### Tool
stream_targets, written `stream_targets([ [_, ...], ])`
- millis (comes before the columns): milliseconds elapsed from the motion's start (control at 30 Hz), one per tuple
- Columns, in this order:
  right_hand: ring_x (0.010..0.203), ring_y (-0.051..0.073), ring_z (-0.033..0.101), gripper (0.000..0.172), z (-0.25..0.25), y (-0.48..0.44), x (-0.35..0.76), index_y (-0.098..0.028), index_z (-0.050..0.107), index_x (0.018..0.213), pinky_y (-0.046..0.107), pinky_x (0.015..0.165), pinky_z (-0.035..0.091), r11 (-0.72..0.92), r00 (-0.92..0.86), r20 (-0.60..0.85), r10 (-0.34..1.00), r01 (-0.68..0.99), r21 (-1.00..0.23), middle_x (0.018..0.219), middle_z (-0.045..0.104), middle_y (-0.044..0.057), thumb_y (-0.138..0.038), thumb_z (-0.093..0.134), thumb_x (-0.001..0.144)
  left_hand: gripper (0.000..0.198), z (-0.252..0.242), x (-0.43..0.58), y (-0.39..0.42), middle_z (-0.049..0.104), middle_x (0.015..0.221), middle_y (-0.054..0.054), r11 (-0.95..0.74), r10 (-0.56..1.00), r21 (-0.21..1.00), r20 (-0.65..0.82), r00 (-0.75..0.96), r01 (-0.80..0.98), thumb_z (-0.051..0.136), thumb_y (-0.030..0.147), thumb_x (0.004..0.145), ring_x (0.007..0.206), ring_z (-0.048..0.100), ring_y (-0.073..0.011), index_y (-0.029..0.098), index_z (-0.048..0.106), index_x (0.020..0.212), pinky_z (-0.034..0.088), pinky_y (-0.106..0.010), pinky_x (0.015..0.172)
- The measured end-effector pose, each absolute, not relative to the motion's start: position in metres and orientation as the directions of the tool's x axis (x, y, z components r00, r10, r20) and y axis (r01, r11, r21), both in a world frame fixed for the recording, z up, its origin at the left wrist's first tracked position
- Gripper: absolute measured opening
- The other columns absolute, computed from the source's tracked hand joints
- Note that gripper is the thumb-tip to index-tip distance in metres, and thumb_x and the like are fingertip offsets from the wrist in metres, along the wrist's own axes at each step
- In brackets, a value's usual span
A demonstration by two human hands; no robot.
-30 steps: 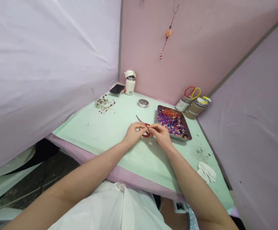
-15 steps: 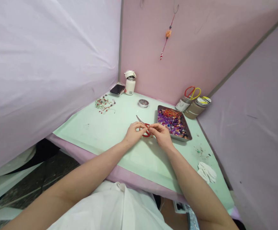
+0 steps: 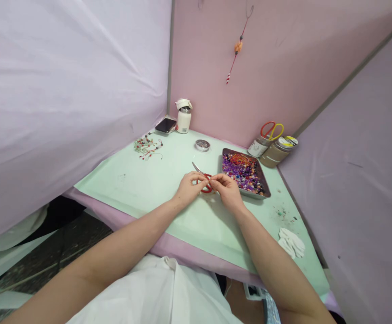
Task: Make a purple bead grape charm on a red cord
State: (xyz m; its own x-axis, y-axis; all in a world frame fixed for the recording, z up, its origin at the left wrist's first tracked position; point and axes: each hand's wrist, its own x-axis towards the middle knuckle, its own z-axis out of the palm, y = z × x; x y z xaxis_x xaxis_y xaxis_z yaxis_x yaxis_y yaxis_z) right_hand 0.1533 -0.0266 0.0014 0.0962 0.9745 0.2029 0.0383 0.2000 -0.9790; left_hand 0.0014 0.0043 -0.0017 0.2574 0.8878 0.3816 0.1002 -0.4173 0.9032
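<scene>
In the head view, the left hand [image 3: 188, 188] and the right hand [image 3: 229, 190] are meeting fingertip to fingertip above the mint tabletop [image 3: 142, 180]. Both are pinching narrow on something too small to make out. Just beneath them, red-handled scissors [image 3: 198, 169] are lying flat, with the blades pointing away to the back-left. A bead tray [image 3: 254, 195] is sitting just beside the right hand. A small round tin [image 3: 202, 145] is resting farther back, and two jars [image 3: 279, 153] are standing by the wall.

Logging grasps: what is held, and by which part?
Left hand and right hand pinch a tiny item between their fingertips, too small to identify. The red-handled scissors beneath seem unheld.
</scene>
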Motion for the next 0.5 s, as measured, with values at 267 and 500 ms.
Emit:
stream_targets([
  [267,0.053,0.009,0.036,0.023,0.0025,-0.0281,0.1516,-0.021,0.056,0.076,0.024,0.05,0.031,0.206,0.068,0.209,0.975,0.055,-0.977,0.06,0.046,-0.004,-0.042,0.065,0.075,0.009,0.0004,0.0017,0.0031,0.068,0.083,-0.004,-0.405,0.896,0.911,0.381,0.229,0.072,0.061,0.022,0.075,0.087,0.061,-0.0178,0.019,0.068,0.07,0.046,-0.034,0.086],
  [500,0.055,0.011,0.037,0.025,0.0074,-0.0317,0.1477,-0.021,0.053,0.073,0.024,0.051,0.032,0.208,0.062,0.213,0.975,0.081,-0.975,0.06,0.044,-0.003,-0.044,0.064,0.075,0.018,0.0002,0.0018,0.0016,0.07,0.087,-0.004,-0.281,0.918,0.958,0.284,0.277,-0.053,0.053,0.027,0.082,0.087,0.062,-0.0165,0.017,0.067,0.08,0.047,-0.03,0.086],
])
